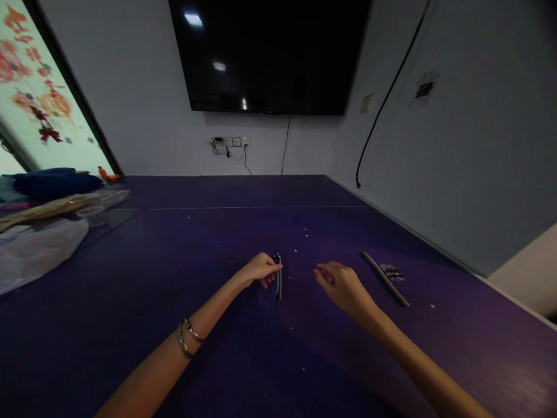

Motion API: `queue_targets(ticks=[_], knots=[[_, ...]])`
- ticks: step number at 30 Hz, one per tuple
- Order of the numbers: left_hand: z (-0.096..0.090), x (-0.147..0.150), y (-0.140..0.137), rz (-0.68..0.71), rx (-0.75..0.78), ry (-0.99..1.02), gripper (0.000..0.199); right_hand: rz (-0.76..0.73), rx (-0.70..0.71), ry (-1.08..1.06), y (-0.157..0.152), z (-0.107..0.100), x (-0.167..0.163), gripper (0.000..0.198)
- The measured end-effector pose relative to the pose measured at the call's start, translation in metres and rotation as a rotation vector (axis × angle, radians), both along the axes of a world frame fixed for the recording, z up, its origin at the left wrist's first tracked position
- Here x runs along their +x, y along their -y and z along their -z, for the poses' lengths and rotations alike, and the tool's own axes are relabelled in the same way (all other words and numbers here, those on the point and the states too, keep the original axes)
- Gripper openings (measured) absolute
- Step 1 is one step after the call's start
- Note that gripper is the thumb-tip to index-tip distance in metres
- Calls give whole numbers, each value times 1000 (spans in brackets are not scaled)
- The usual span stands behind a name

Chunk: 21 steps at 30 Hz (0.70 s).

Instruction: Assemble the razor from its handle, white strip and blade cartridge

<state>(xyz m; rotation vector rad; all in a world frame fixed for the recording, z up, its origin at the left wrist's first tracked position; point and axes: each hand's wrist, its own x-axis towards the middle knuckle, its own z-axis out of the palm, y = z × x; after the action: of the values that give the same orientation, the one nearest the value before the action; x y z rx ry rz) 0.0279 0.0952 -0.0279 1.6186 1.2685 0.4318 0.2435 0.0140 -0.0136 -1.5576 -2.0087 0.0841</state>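
My left hand (263, 270) is closed on a short, slightly curved dark strip with a pale edge (279, 281), pinched near its upper part. It stands roughly upright in the view, over the purple surface (209, 342). To its right, my right hand (343, 285) is apart from the strip, fingers curled and thumb close to the index finger. Whatever those fingertips hold, if anything, is too small to make out. A second, longer curved strip (387, 280) lies to the right of my right hand. Beside it rests a small clear packet with dark bits (392, 271).
White specks dot the surface. At the left lie clear plastic wrapping (43, 249), dark blue cloth (58, 183) and a small orange object (107, 175). A large black screen (270, 58) hangs on the wall above sockets (235, 141). A black cable (387, 96) hangs down the right wall.
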Motion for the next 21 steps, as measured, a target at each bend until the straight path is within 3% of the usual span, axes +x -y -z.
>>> queue_targets(ticks=[4,10,21], knots=[[2,-22,-6,17,-5,-121,33,48,-59,-16,-1,4,27,35],[12,-27,-12,73,78,-351,30,108,-93,3,-2,8,53,34],[9,-28,-10,112,238,-447,36,141,-215,-43,3,12,64,34]])
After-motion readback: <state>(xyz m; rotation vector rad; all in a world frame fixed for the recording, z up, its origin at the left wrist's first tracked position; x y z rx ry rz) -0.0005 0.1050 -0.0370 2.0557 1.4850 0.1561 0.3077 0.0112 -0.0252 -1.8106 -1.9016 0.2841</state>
